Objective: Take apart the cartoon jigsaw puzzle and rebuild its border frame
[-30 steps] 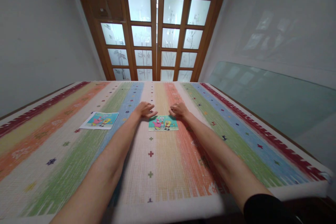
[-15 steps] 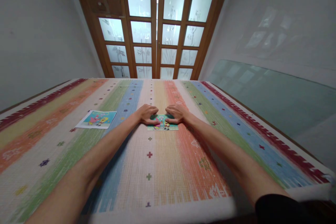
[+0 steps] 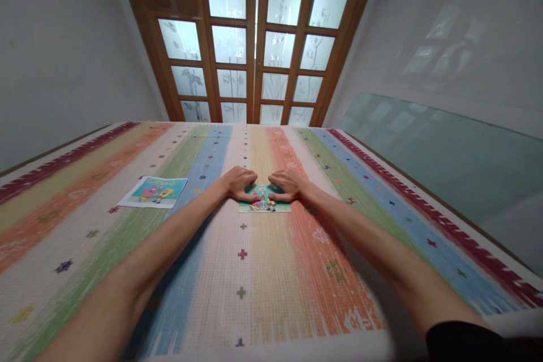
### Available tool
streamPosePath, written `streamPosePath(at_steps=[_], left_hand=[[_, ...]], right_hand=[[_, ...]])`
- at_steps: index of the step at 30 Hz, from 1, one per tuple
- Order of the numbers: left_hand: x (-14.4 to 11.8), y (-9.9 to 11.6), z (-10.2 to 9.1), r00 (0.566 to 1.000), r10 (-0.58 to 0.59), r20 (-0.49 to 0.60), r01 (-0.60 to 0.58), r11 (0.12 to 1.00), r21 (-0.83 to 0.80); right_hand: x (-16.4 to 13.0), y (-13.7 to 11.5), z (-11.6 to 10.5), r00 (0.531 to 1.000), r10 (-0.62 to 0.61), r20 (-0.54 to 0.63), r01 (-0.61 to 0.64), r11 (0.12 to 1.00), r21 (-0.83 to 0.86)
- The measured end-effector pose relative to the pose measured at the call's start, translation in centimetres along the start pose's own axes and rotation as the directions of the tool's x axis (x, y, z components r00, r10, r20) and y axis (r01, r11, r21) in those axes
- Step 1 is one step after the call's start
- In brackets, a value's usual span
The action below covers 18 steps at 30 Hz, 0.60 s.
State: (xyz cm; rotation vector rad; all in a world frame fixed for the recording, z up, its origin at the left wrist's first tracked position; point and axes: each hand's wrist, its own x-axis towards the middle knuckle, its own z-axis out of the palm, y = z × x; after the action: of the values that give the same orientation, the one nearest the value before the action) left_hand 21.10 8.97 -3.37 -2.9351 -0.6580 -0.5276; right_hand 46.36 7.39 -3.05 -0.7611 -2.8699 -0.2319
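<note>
A small rectangular cartoon picture card (image 3: 263, 207) lies on the striped cloth, its green background and colourful figures partly covered by my hands. My left hand (image 3: 241, 184) is closed at its left side, fingers curled and thumb laid across its face. On the right side, my right hand (image 3: 287, 184) mirrors this, with curled fingers and the thumb pressed on the card. The two thumb tips point toward each other with a gap between them. The card's far edge is hidden behind my hands.
A larger cartoon picture sheet (image 3: 159, 192) with a white margin lies to the left of my left forearm. The multicoloured striped cloth (image 3: 271, 271) covers the table. A glass-like panel (image 3: 424, 141) leans along the right wall; wooden glazed doors (image 3: 254, 39) stand beyond the far edge.
The camera view has tipped slightly downward and closer. Both hands keep nearly the same hold on the card, and the sheet at left has not been moved.
</note>
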Motion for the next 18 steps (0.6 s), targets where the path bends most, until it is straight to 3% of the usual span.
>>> streamPosePath(at_steps=[10, 18], left_hand=[[-0.9, 0.3, -0.2, 0.998, -0.062, -0.004, 0.062, 0.998, -0.012], [-1.8, 0.6, -0.7, 0.994, -0.111, -0.011, 0.111, 0.993, -0.029]], right_hand=[[0.1, -3.4, -0.1, 0.988, 0.142, -0.058, -0.14, 0.99, 0.032], [-0.1, -4.2, 0.1, 0.974, 0.205, -0.093, -0.198, 0.977, 0.079]])
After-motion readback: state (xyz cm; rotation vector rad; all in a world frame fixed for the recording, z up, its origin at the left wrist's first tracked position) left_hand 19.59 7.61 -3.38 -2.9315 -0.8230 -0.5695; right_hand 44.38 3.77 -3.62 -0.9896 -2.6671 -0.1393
